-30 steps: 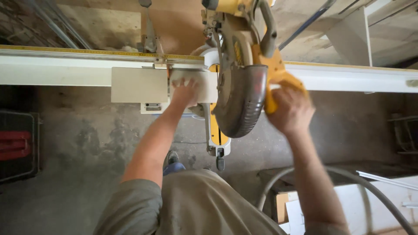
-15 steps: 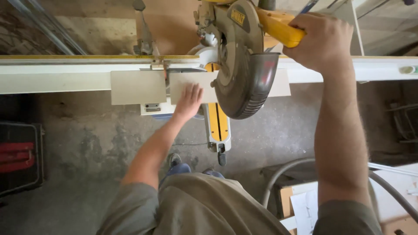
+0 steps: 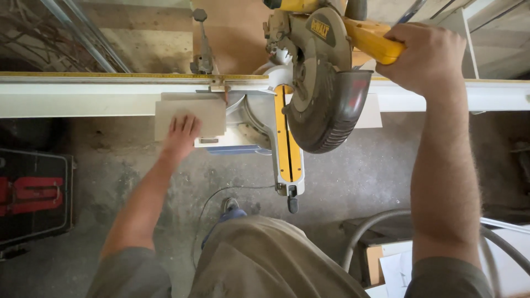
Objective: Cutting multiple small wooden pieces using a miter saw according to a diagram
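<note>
A person's left hand [image 3: 182, 132] presses flat, fingers spread, on a pale board [image 3: 190, 113] left of the raised miter saw [image 3: 320, 83]; the right hand [image 3: 428, 55] grips its yellow handle [image 3: 372, 44].

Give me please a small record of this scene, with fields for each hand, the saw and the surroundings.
left hand: flat, palm down, on a pale flat board lying against the long white fence rail
right hand: closed around the yellow handle of the mitre saw
saw: head raised, its blade guard clear of the board
floor: grey concrete; red and black case on the left; grey hose on the right
</note>
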